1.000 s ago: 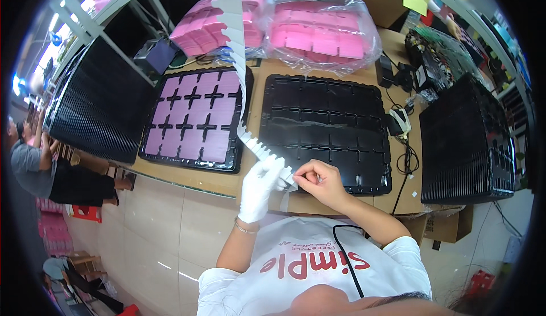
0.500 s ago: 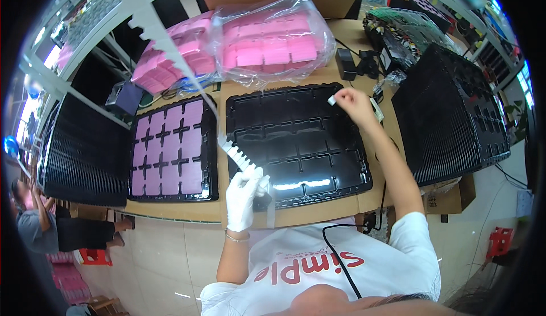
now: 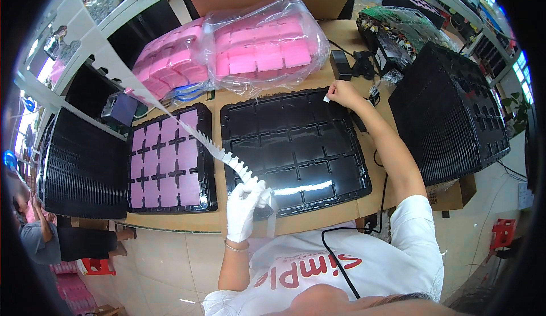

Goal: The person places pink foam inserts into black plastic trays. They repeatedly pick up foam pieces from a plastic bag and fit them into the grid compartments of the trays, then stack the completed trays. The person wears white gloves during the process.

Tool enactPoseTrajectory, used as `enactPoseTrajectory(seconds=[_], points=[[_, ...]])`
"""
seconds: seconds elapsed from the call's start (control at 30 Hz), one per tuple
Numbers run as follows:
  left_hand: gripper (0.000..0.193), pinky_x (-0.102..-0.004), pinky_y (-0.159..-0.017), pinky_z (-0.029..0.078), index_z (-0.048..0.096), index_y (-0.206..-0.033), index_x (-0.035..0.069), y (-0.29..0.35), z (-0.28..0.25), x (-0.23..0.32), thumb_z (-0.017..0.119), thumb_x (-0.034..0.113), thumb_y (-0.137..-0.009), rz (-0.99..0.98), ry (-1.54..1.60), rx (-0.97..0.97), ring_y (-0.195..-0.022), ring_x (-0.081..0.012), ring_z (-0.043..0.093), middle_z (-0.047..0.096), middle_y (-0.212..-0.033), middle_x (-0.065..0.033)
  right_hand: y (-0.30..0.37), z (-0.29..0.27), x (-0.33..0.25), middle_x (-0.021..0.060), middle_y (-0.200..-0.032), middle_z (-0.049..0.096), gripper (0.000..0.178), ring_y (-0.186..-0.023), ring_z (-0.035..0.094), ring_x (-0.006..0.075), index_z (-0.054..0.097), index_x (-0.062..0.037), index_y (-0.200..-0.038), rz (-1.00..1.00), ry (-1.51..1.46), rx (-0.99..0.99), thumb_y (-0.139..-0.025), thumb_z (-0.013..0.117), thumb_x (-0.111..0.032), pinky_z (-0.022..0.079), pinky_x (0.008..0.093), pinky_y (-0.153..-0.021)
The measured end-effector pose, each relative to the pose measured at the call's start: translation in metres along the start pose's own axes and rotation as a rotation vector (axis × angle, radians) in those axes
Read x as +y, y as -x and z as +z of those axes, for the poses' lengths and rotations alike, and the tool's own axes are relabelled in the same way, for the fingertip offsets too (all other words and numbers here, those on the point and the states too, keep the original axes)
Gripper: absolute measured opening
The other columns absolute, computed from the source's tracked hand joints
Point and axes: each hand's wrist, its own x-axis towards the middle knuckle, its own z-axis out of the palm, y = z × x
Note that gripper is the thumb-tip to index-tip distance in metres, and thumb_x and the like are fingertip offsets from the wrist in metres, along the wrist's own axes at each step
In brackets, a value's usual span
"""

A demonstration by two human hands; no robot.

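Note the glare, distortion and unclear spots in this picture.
Head view: a white streak of glare lies on the near part of the wide black plastic tray; head view: fisheye distortion bows the front edge of the brown tabletop, and the picture's corners go black; head view: the small white piece in the bare right hand is too small for detail.

To my eye, the black tray (image 3: 304, 137) was smooth, glossy plastic. From its ten o'clock ran a matt, paper-like strip (image 3: 228, 159); at seven, the glove (image 3: 241, 211) was matt cloth; towards twelve, the crinkled plastic bag (image 3: 263, 46) shone.
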Motion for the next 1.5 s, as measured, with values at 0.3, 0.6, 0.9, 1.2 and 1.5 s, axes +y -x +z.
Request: enactPoseTrajectory(seconds=[0.3,0.6,0.9,1.2,1.5], points=[[0.015,-0.0205,-0.06,0.047,0.062,-0.091,0.004,-0.002,-0.007,-0.007,0.072,0.016,-0.09,0.027,0.025,-0.03,-0.066,-0.007,0.06,0.067,-0.081,-0.0054,-0.002,0.005,0.001,0.0192,-0.077,0.07,0.019,-0.076,0.069,0.0338,0.072,-0.0015,-0.074,-0.014,0.06,0.052,-0.072,0.077,-0.019,0.054,0.0409,-0.073],[0.015,-0.0207,-0.061,0.047,0.062,-0.092,0.006,-0.001,-0.005,-0.008,0.072,0.016,-0.091,0.044,0.018,-0.022,-0.067,-0.0069,0.061,0.068,-0.083,-0.0047,0.007,0.006,0.01,0.0067,-0.057,0.06,0.016,-0.051,0.053,0.014,0.068,-0.0019,-0.075,-0.083,-0.103,-0.045,-0.077,0.076,-0.016,0.042,0.0318,-0.052],[0.013,-0.0217,-0.063,0.049,0.061,-0.096,0.004,-0.003,-0.01,-0.015,0.069,0.015,-0.093,0.063,-0.001,-0.055,-0.071,-0.0083,0.062,0.069,-0.092,-0.0076,0.002,0.006,0.005,0.0176,-0.072,0.068,0.02,-0.07,0.067,0.0327,0.071,-0.0018,-0.076,0.012,-0.014,0.069,-0.074,0.077,-0.02,0.052,0.0408,-0.068],[0.013,-0.0216,-0.064,0.049,0.062,-0.094,0.005,-0.003,-0.012,-0.015,0.07,0.015,-0.092,0.057,-0.011,-0.063,-0.07,-0.0081,0.062,0.069,-0.091,-0.0072,-0.002,0.004,0.004,0.0196,-0.077,0.069,0.021,-0.075,0.069,0.0346,0.072,-0.0004,-0.076,0.002,0.043,0.042,-0.072,0.078,-0.02,0.054,0.0413,-0.072],[0.015,-0.0215,-0.065,0.05,0.062,-0.094,0.004,-0.001,-0.007,-0.011,0.071,0.016,-0.092,0.072,0.0,-0.038,-0.07,-0.0074,0.062,0.07,-0.088,-0.0071,0.002,0.004,-0.005,0.0173,-0.075,0.07,0.018,-0.073,0.069,0.0319,0.072,-0.0007,-0.079,-0.015,0.041,0.017,-0.074,0.077,-0.017,0.053,0.0399,-0.069]])
